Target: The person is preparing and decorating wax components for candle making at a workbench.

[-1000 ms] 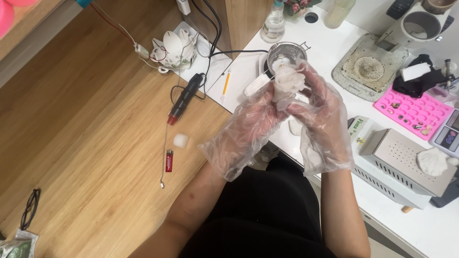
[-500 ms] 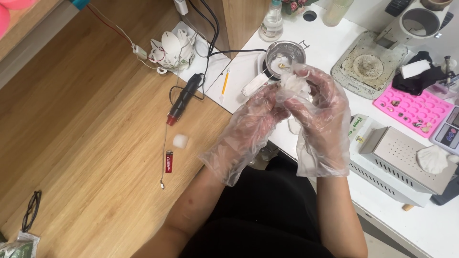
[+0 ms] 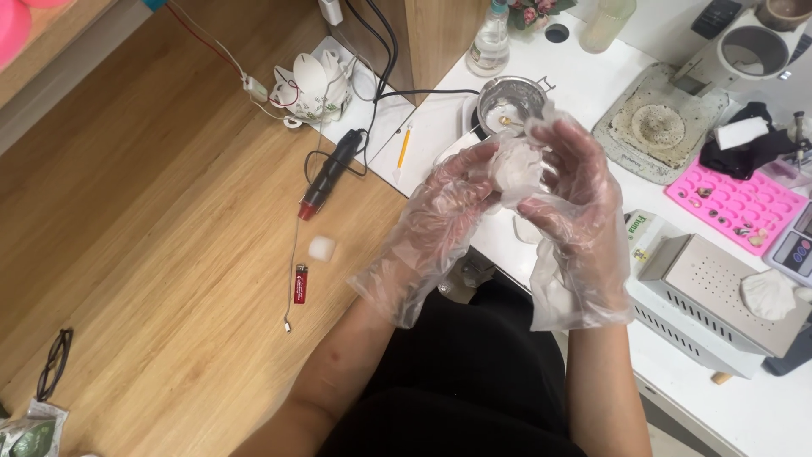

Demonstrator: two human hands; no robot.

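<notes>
So a pale white lump point(image 3: 516, 169), soft-looking, maybe clay or putty, is being cupped between both hands just above the white table point(image 3: 761, 415), right in front of the small metal pot point(image 3: 510, 103). The left hand point(image 3: 440, 222) is curled with its fingertips pinched onto the lump's left side, and the right hand point(image 3: 571, 190) is wrapped round it from the right, fingers bent over the top. Both are covered in loose clear plastic gloves.

Stuff that could be messed up here, just a guess:

- The gloves are baggy and crinkled, so film could easily get pinched into the lump, or grip could be lost and the thing dropped onto the table edge or into the lap below.
- The pot is sitting very close behind the fingers, with a small spoon-like bit inside; it could be knocked over by a careless elbow or wrist.
- The pink mould tray point(image 3: 734, 206) with small pieces in it is lying near the right forearm, so it could be swept by the loose glove cuff.
- The black corded tool point(image 3: 331, 172) and its cable are near the left arm, so the cable could get snagged.
</notes>
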